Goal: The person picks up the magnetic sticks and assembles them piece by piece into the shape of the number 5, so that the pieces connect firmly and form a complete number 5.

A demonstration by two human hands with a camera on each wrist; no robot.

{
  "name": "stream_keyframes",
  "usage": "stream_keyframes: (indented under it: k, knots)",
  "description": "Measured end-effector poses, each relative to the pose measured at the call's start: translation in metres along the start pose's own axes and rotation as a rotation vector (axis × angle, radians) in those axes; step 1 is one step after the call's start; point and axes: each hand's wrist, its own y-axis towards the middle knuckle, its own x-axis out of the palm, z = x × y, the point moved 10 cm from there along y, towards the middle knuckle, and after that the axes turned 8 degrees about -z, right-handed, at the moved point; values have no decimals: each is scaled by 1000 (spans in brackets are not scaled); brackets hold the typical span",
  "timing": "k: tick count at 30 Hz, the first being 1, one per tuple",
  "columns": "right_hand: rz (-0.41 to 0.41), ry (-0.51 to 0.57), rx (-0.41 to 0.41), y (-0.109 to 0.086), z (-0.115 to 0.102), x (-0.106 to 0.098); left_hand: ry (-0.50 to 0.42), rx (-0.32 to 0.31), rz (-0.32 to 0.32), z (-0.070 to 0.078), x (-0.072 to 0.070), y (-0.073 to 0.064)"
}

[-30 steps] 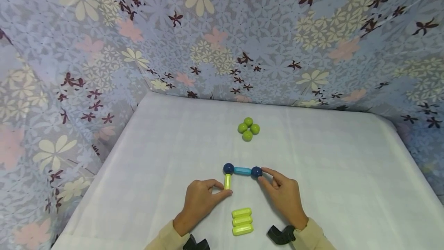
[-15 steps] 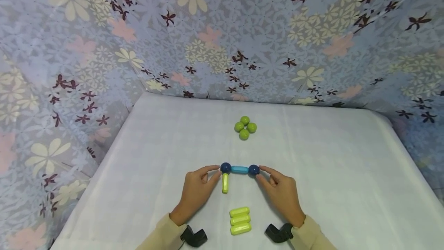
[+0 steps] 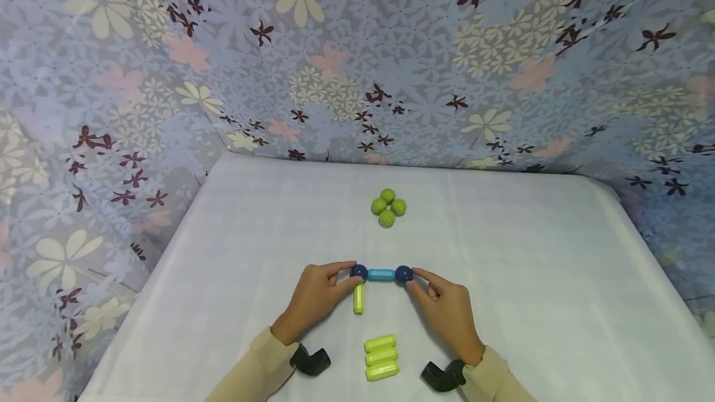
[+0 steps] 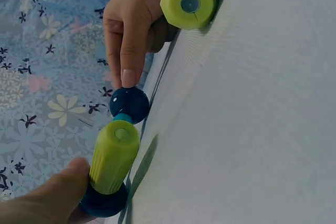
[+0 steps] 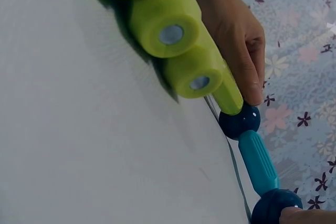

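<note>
A turquoise rod (image 3: pixel 382 275) joins two dark blue balls in a row. At the left ball (image 3: pixel 354 273), my left hand (image 3: pixel 316 295) pinches with thumb and forefinger. My right hand (image 3: pixel 449 314) holds the right ball (image 3: pixel 403 274) between thumb and fingertips. From the left ball a lime-green rod (image 3: pixel 359 299) points toward me; its near end is free. In the left wrist view this lime rod (image 4: pixel 115 156) hides part of the turquoise one. The right wrist view shows the turquoise rod (image 5: pixel 258 162) between both balls.
Three loose lime-green rods (image 3: pixel 382 357) lie side by side between my forearms. Farther back, several green balls (image 3: pixel 386 218) sit in a cluster on the white cloth (image 3: pixel 503 234). Flowered fabric (image 3: pixel 335 48) rises behind the table. A black wrist mount (image 3: pixel 310 360) is on each wrist.
My left hand has let go of the attached lime-green rod and moved up to take the left blue ball. My right hand stays at the right ball. The head view has shifted slightly.
</note>
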Motion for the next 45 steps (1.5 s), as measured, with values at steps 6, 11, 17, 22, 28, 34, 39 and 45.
stream_keyframes:
  k: [6, 11, 17, 22, 28, 34, 39, 45]
  knots:
    - [28, -6, -14, 1, 0, -2, 3, 28, -17, 1, 1, 4]
    - [62, 13, -55, 8, -1, -4, -1, 53, 6, -3, -2, 15]
    - [79, 65, -92, 14, 0, -6, -11, 38, -4, -10, 2, 22]
    - [91, 87, -48, 21, 9, -9, 16, 83, 10, -8, 1, 23]
    - [91, 176, 0, 37, 22, -10, 53, 140, 21, -6, -1, 30]
    - [41, 259, 19, 78, 35, -7, 40, 128, -5, -8, 0, 39]
    - [20, 211, -60, 119, 41, -3, 35, 118, -5, -13, -2, 40]
    - [-72, 101, -75, 145, 46, 5, 26, 122, 2, -15, -3, 42]
